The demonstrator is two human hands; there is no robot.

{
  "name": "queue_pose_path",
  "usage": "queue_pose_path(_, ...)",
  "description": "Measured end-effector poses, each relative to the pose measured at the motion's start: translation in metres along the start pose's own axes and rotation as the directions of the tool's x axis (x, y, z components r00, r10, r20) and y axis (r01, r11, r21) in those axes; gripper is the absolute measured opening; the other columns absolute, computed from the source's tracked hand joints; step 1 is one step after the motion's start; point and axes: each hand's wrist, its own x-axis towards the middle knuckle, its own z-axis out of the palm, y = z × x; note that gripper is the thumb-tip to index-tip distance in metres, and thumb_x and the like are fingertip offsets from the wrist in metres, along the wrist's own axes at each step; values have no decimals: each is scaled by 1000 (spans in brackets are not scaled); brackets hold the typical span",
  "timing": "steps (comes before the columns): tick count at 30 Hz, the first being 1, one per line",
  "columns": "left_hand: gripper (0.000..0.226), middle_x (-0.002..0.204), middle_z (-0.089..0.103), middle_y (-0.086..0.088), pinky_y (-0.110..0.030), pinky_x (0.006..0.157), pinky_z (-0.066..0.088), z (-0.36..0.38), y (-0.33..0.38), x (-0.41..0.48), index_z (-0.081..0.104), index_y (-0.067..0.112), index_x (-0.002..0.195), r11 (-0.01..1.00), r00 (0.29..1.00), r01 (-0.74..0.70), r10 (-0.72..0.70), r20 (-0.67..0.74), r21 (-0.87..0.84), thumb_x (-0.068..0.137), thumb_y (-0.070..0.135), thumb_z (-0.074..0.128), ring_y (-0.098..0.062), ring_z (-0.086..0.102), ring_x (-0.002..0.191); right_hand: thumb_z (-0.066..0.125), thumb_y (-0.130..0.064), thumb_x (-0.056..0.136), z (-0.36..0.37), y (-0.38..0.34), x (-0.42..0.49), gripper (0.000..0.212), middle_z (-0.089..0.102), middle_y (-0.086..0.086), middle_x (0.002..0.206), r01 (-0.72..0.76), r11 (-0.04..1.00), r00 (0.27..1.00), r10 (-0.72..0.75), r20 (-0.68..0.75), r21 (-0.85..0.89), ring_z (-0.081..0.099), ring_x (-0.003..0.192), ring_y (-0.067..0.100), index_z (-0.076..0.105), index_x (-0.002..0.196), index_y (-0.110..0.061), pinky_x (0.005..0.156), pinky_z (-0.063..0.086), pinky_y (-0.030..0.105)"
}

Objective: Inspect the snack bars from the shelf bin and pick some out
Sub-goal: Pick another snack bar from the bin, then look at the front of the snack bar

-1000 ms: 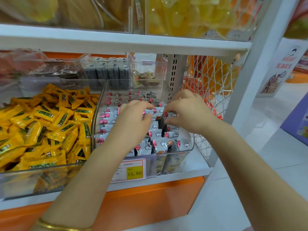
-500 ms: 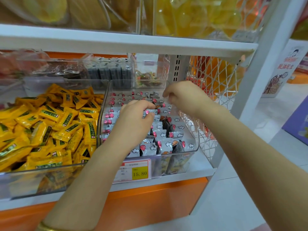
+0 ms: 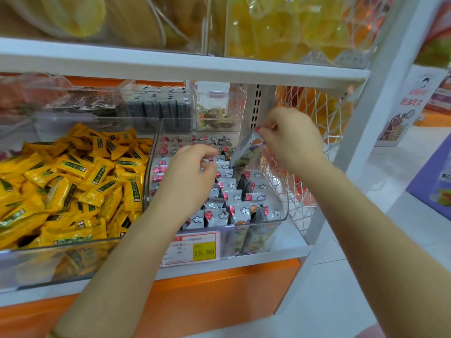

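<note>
R hand (image 3: 290, 140), centre-right of frame, pinches one snack bar (image 3: 246, 152) by its top edge. The bar hangs tilted over the right side of the clear bin (image 3: 285, 206). L hand (image 3: 192, 174), mid-frame, fingers curled down among the packed bars (image 3: 234, 196); can't tell if it grips any. Yellow packets (image 3: 73, 172) at left.

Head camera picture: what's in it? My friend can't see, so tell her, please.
A person's right hand pinches one silver snack bar by its top, holding it tilted over the clear shelf bin packed with more. The left hand lies curled on the bars in the bin; yellow packets fill the bin beside it.
</note>
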Motion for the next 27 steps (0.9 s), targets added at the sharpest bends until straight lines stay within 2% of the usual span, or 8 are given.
queue_pose_path(4,34,111,54,7,-5,58,34,0,3,-5,52,20,129,997,999,43,-42,10,-66,95,23,47,8,46,74,55,-17,90,-18,-1,-29,11,58,-2,73,-162,927,963,224,-153,339,57,68,14,53,81,-11,61,44,30)
queue_pose_path(7,36,108,60,4,-11,58,38,2,7,-10,48,17,131,973,992,109,-92,91,-204,96,28,43,2,53,71,55,-13,92,-27,-8,-43,14,63,3,71,-244,812,942,328,-68,530,65,62,15,51,78,-10,53,49,26)
queue_pose_path(9,26,92,64,5,-9,49,41,2,8,-11,56,15,114,947,986,150,-123,109,-283,97,28,41,6,56,57,54,-7,92,-30,-13,-51,15,65,8,70,-297,661,930,363,53,689,67,56,11,51,77,-8,47,47,18)
queue_pose_path(12,22,71,66,3,-11,41,39,-2,8,-11,58,17,86,882,973,231,-206,104,-411,97,28,42,3,51,43,54,-2,91,-31,-17,-60,15,62,12,70,-379,381,894,385,228,843,66,54,13,51,77,-5,52,52,19)
queue_pose_path(16,23,69,70,-6,-17,39,40,-8,12,-10,55,14,92,680,939,339,-293,182,-650,98,31,41,-8,59,51,60,-2,85,-29,-15,-62,7,61,6,64,-448,-25,852,290,435,894,63,60,16,55,80,-2,60,54,22)
queue_pose_path(18,29,66,70,-8,-18,37,38,-9,14,-11,52,11,98,607,927,366,-304,219,-705,98,36,38,-11,57,48,64,-5,74,-28,-14,-63,8,65,4,61,-475,-141,840,219,495,869,65,58,14,58,78,-1,61,55,20)
queue_pose_path(23,46,56,66,-8,-17,34,33,-9,16,-11,56,11,97,561,918,373,-341,204,-739,96,48,30,-10,50,38,64,-2,63,-24,-14,-67,22,67,9,63,-499,-251,823,165,544,830,68,59,15,57,83,4,57,54,17)
queue_pose_path(27,47,48,59,-5,-16,32,26,-10,18,-12,56,15,90,543,902,383,-396,175,-747,96,52,27,-10,39,32,64,2,62,-23,-13,-67,33,68,12,67,-486,-233,841,139,523,842,70,62,18,55,94,4,59,55,18)
